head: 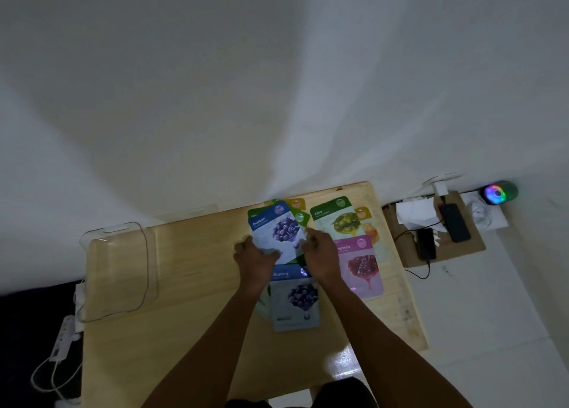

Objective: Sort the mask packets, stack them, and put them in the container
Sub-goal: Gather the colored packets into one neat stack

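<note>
Several mask packets lie on the wooden table (191, 330). A blue blueberry packet (277, 230) lies on top of green packets, and my left hand (251, 253) grips its lower left corner. My right hand (318, 252) pinches its right edge. A second blueberry packet (295, 300) lies nearer me, between my forearms. To the right are a green olive packet (337, 220) and a pink pomegranate packet (361, 266). Yellow packets (365, 220) peek out from under the others. A clear plastic container (118, 270) sits at the table's left end.
A cardboard piece (462, 253) on the floor to the right holds two phones (455, 223) with cables and crumpled paper. A glowing round speaker (497, 193) sits by the wall. A white power strip (63, 338) lies on the floor at left.
</note>
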